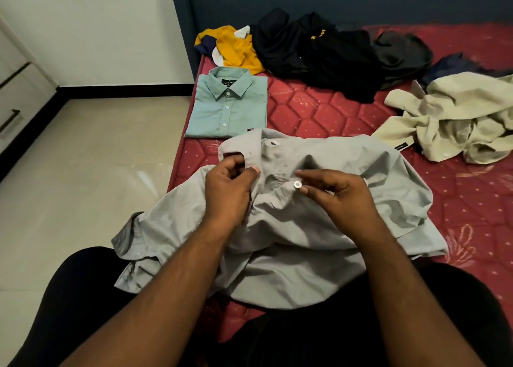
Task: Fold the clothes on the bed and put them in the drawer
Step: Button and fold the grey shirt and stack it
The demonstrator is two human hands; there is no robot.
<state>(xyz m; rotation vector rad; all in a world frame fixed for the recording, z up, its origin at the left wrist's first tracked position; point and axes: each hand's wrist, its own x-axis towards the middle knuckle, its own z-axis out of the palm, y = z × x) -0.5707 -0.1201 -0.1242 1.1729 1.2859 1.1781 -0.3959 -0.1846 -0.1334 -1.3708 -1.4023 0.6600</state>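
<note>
- Grey shirt (319, 228) lies rumpled at the near edge of the bed (319, 111), front up, collar toward the headboard (333, 0). Its lower part drapes over the person's lap; one sleeve hangs past the bed's left edge.
- Left hand (227, 191): fingers curled, thumb and forefinger pinching the shirt's placket edge just below the collar.
- Right hand (341, 194): fingertips pinch the opposite placket edge right at a white button (297, 184). Button faces up, touching the fingertips.
- The two hands sit near each other over the shirt's chest, a short stretch of cloth between them. Button not yet through a hole, as far as I can see.
- Green shirt (226, 105): folded into a neat rectangle, buttoned, collar up, at the bed's left edge, just beyond the grey shirt's collar. Their edges nearly touch.
- Yellow top (236, 50): bunched in the far left corner of the bed against the headboard, with navy and white patches.
- Black clothes (319, 53): loose heap along the far edge, just right of the yellow top, touching it. A small yellow mark shows on one piece.
- Dark grey garment (402, 53): crumpled at the right end of the black heap.
- Beige shirt (455, 119): crumpled at the bed's right side, well apart from the green shirt; a navy piece (455, 67) lies just behind it.
- Drawers (14, 100): at the left frame edge across the floor, fronts shut, dark handles.
</note>
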